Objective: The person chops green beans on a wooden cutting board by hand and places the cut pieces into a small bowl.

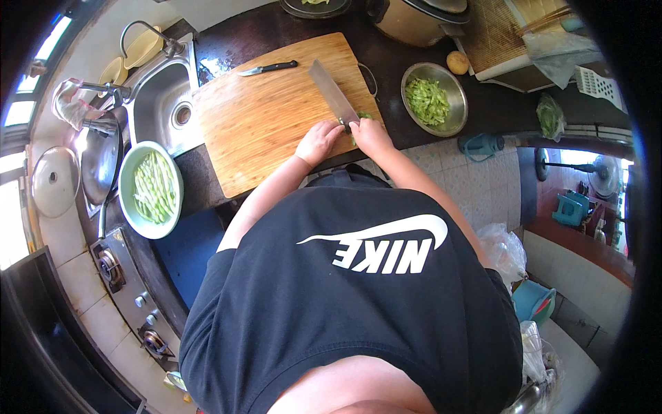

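My right hand (pixel 370 135) is closed round the handle end of a cleaver (pixel 332 91), whose broad blade points away over the wooden cutting board (pixel 248 134). Beside it, my left hand (pixel 319 141) has its fingertips at the heel of the blade, by a small dark thing I cannot make out. Bits of green vegetable (pixel 364 115) lie on the board around my right hand. A paring knife (pixel 269 68) with a black handle rests near the board's far edge. Chopped green vegetable (pixel 427 101) fills part of a steel bowl (pixel 463 106) on the right.
A pale green bowl (pixel 177 207) of green beans (pixel 155 189) stands left of the board, near the steel sink (pixel 150 98). A gas stove (pixel 129 274) is at the lower left. A round brown vegetable (pixel 457 62) and a large pot (pixel 408 23) stand at the back right.
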Demonstrator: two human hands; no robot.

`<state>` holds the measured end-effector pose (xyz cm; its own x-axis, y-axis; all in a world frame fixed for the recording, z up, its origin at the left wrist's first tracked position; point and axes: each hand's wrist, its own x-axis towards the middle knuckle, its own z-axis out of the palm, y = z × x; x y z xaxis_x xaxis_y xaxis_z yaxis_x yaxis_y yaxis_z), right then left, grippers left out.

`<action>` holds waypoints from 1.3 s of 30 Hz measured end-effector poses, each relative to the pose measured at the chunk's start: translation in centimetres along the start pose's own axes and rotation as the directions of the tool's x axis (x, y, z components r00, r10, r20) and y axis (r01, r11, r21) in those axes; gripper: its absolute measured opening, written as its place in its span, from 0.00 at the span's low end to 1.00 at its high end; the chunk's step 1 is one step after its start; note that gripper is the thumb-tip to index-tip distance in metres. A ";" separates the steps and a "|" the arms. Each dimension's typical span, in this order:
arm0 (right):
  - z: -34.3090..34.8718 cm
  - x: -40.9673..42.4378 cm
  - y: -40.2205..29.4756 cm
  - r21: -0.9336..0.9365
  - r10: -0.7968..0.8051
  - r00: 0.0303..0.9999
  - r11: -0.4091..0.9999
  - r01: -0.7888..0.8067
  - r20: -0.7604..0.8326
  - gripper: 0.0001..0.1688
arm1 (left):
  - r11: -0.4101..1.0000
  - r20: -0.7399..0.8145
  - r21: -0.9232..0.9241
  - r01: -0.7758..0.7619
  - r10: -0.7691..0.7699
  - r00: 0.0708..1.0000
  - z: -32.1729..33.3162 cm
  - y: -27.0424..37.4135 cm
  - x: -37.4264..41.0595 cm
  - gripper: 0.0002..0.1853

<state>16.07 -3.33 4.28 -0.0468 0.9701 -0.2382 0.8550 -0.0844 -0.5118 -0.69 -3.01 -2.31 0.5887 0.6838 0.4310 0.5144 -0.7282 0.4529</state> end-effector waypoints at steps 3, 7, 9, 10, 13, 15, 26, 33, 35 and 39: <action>0.2 0.4 0.4 0.006 -0.024 1.000 1.000 0.024 -0.007 0.22 | 0.998 -0.008 0.026 -0.058 0.059 0.998 0.0 0.0 0.2 0.13; 0.5 1.1 -0.5 -0.006 0.028 0.998 1.000 -0.029 -0.064 0.22 | 0.997 0.023 0.018 -0.074 0.074 0.997 0.1 -0.1 0.1 0.12; 0.9 2.1 -0.4 0.039 0.021 0.995 0.999 -0.017 -0.097 0.24 | 0.997 0.026 0.021 -0.070 0.069 0.997 0.1 -0.1 -0.1 0.12; 1.1 2.6 -0.3 0.064 0.018 0.993 0.998 -0.011 -0.113 0.25 | 0.998 0.038 0.020 -0.057 0.056 0.998 0.1 -0.1 -0.2 0.12; 1.5 3.8 0.6 0.142 -0.043 0.992 0.988 0.059 -0.115 0.24 | 1.000 0.064 0.015 -0.016 0.015 0.998 0.1 0.0 -0.5 0.11; 0.9 4.5 1.2 0.193 -0.078 0.994 0.977 0.093 -0.081 0.24 | 1.000 0.067 0.015 0.009 -0.010 0.998 -0.2 -0.1 -0.4 0.11; -7.3 2.4 2.8 0.760 0.158 0.970 0.603 -0.242 0.183 0.19 | 0.991 -0.111 0.084 0.102 -0.092 0.990 -1.2 0.6 0.7 0.14; -12.3 -0.2 7.8 0.828 0.294 0.942 0.480 -0.290 0.160 0.19 | 0.973 -0.065 0.070 0.218 -0.214 0.975 -0.7 5.7 11.6 0.33; -13.2 -0.6 9.3 0.825 0.326 0.939 0.497 -0.269 0.110 0.19 | 0.991 0.018 0.071 0.115 -0.117 0.993 0.6 7.8 15.4 0.34; -14.7 -1.6 12.6 0.842 0.385 0.920 0.470 -0.264 0.073 0.19 | 0.994 0.143 0.088 0.059 -0.071 0.987 3.4 10.0 19.0 0.31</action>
<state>34.49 -2.57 10.34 0.2489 0.8433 -0.4764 -0.0206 -0.4872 -0.8731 17.73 2.51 7.79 0.6337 0.7205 0.2816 0.6008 -0.6877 0.4075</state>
